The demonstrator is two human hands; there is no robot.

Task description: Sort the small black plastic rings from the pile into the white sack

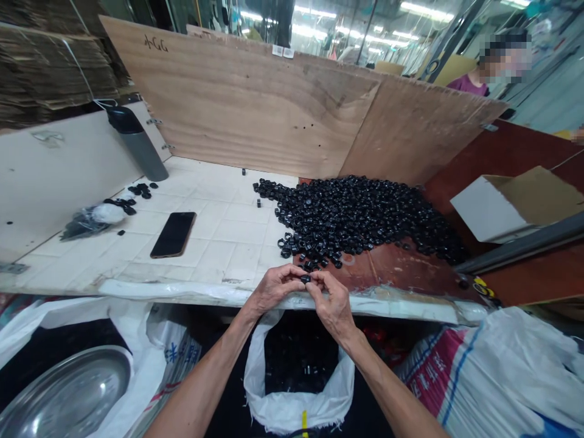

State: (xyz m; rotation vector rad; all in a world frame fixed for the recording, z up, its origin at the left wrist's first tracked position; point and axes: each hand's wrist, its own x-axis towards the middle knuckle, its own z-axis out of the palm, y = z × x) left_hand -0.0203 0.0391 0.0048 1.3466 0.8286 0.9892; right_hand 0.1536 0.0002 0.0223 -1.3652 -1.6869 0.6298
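Between the fingertips of both hands is a small black plastic ring-shaped part (305, 278), held just over the table's front edge. My left hand (277, 287) pinches it from the left, thumb and forefinger closed. My right hand (331, 302) grips the same part from the right, fingers curled. Just beyond the hands lies a large heap of similar black parts (356, 213), spread over the white and red-brown tabletop. Below my hands stands an open white woven sack (298, 409) with many black parts inside.
On the left of the table are a phone (173, 235), a grey bottle (142, 146) and a plastic bag (93, 220). A wooden board (255, 103) walls the back. At right sit an open box (490, 210) and a full sack (511, 371). Beyond the board is a person (469, 83).
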